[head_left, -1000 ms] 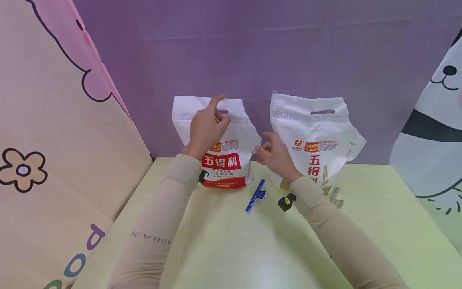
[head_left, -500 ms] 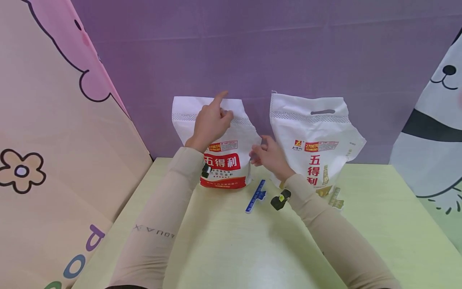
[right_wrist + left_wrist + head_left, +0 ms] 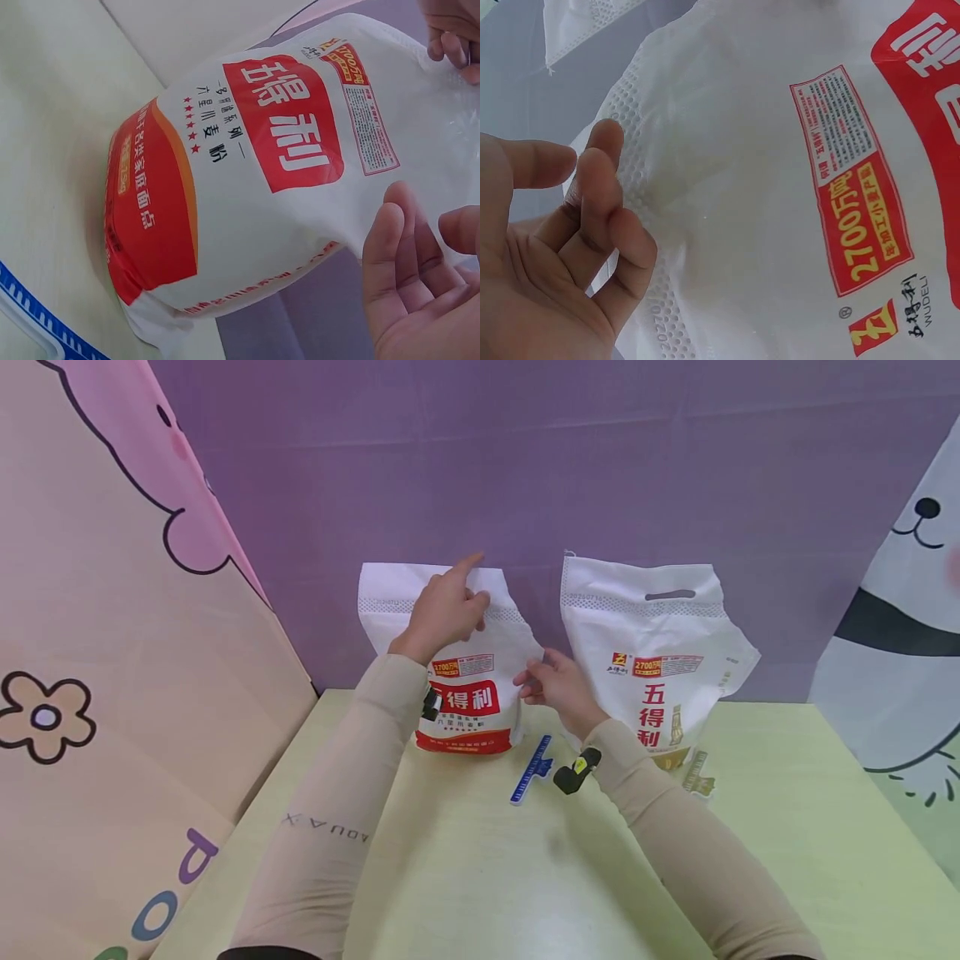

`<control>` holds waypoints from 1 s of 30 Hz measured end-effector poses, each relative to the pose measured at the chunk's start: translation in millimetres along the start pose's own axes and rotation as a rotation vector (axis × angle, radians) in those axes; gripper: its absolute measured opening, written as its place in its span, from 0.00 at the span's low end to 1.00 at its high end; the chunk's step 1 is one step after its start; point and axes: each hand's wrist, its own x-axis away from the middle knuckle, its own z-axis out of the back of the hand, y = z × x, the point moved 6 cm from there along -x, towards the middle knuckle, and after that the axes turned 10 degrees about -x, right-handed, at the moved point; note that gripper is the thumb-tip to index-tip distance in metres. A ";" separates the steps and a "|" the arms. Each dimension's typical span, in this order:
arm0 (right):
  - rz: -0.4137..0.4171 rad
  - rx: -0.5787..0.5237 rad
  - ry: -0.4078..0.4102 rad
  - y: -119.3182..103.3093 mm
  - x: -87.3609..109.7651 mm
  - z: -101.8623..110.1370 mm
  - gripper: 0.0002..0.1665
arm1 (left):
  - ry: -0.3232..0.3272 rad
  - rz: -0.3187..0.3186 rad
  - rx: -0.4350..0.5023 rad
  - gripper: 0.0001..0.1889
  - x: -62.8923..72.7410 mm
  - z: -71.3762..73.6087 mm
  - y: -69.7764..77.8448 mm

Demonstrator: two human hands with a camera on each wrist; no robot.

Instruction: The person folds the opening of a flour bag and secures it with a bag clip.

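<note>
A white flour bag with a red label (image 3: 469,697) stands upright at the back left of the table. My left hand (image 3: 444,614) is in front of its top band, covering the handle slot, index finger stretched upward and the other fingers loosely bent. In the left wrist view, nothing sits between the thumb and fingers (image 3: 634,244). Beside the same bag's right edge is my right hand (image 3: 558,689), its fingers loosely curved with fingertips close to the bag's side. The right wrist view shows these fingers (image 3: 386,232) overlapping the white edge, with a gap to the thumb.
A second white flour bag (image 3: 637,627) with red lettering stands to the right, its handle slot showing. On the table (image 3: 480,860) lie a blue clip with ruler-like marks (image 3: 534,767) and a gold clip (image 3: 699,774). Purple cloth (image 3: 525,460) hangs behind.
My left hand has shifted slightly right across the left bag's top. My right hand has moved left and a little down, closer to that bag's side. Both bags and clips stayed put.
</note>
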 end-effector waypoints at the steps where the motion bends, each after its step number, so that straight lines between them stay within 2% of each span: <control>1: -0.005 -0.004 -0.002 0.6 0.0 -0.1 0.19 | -0.004 -0.001 -0.001 0.34 -0.5 0.4 -0.1; 10: -0.047 -0.082 -0.014 7.7 -1.9 -1.4 0.20 | -0.036 0.012 -0.018 0.29 -4.5 3.4 0.0; 19: -0.077 -0.188 -0.029 10.2 -2.4 -2.9 0.20 | -0.020 0.020 -0.003 0.23 -2.1 3.5 2.6; 23: -0.079 -0.247 -0.047 12.2 -3.3 -3.1 0.21 | 0.008 0.020 0.002 0.21 -0.3 5.3 3.5; 30: -0.082 -0.420 -0.082 15.5 -4.5 -4.6 0.23 | 0.071 0.006 0.005 0.19 1.6 8.0 3.2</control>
